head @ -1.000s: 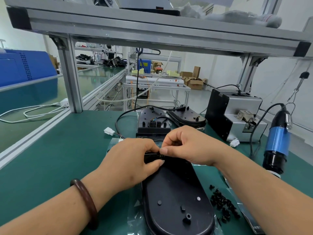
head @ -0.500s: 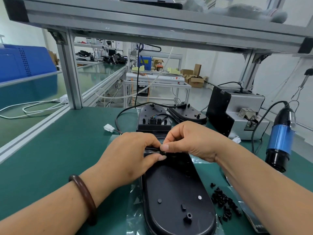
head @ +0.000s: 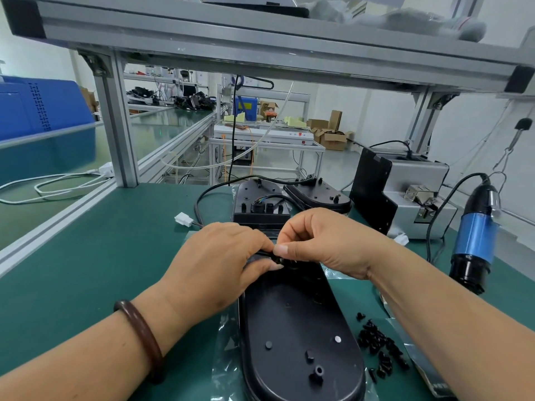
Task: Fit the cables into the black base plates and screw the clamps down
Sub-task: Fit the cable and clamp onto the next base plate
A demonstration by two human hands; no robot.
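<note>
A long oval black base plate (head: 301,337) lies on a clear plastic bag in front of me. At its far end both hands meet. My left hand (head: 220,261) grips the black cable (head: 262,252) between thumb and fingers. My right hand (head: 330,241) pinches the same cable end at the plate's far edge; the spot beneath the fingers is hidden. The cable (head: 214,189) loops back to a white connector (head: 184,219). Two more black base plates (head: 260,204) (head: 318,192) lie behind the hands. Loose black screws (head: 379,348) lie right of the near plate.
A blue electric screwdriver (head: 474,235) hangs at the right on a cord. A grey screw feeder box (head: 405,192) stands behind my right hand. An aluminium frame post (head: 115,125) rises at the left, with a shelf beam overhead. The green mat (head: 86,270) covers the bench.
Both hands have stayed at the plate's far end, shifting slightly as they work the cable. The view has tilted a little.
</note>
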